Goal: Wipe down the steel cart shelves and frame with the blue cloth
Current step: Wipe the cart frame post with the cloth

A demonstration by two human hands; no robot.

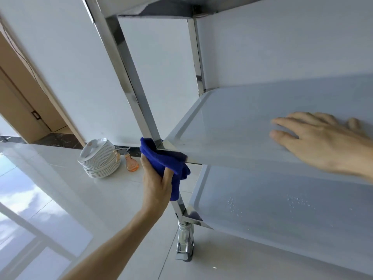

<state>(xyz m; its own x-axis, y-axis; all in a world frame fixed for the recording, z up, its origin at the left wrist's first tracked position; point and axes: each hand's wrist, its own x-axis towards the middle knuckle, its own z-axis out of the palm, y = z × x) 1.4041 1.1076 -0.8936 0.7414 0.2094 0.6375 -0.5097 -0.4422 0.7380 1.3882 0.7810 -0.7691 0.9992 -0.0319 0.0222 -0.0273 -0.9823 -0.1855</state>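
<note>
Partly hidden by the left hand (156,183), one blue cloth (167,159) is gripped against the cart's middle shelf (232,126) corner; the right hand (321,140), cut off at frame edge, rests flat there. Beyond: one plate stack (101,158), one spray bottle (131,161).

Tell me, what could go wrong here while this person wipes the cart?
The stack of plates and the spray bottle stand on the floor close to the left hand gripping the blue cloth; a wide swing might knock them. The right hand rests flat on the middle shelf, so leaning could roll the cart on its caster. Droplets on the lower shelf may be missed.
</note>
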